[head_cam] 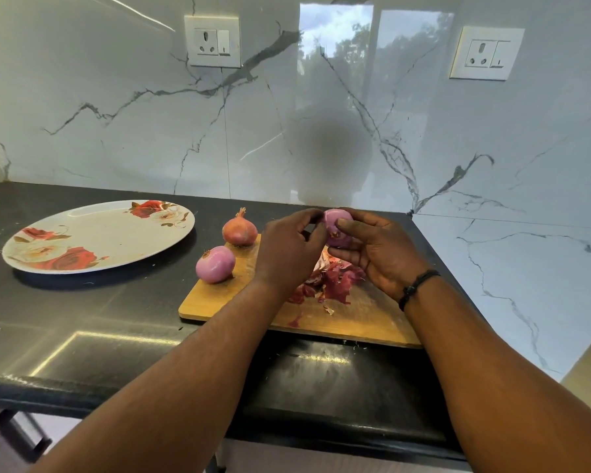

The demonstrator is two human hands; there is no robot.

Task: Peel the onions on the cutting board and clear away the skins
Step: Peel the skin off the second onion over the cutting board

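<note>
Purple onion (pixel 336 230) held between both hands' grips.

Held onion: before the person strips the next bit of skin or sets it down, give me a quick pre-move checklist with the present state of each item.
1. Held onion secured: ok; right hand cradles it, left hand pinches at its side.
2. Held onion fully peeled: cannot tell; the visible side is pale purple, the far side is hidden.
3. Peeled onion parked on the cutting board: ok, at the left edge.
4. Unpeeled onion waiting: ok, brown skin intact, at the board's back corner.
5. Skins cleared: not ok, piled on the board under the hands.
6. Plate free for use: ok, nothing on it.
</note>
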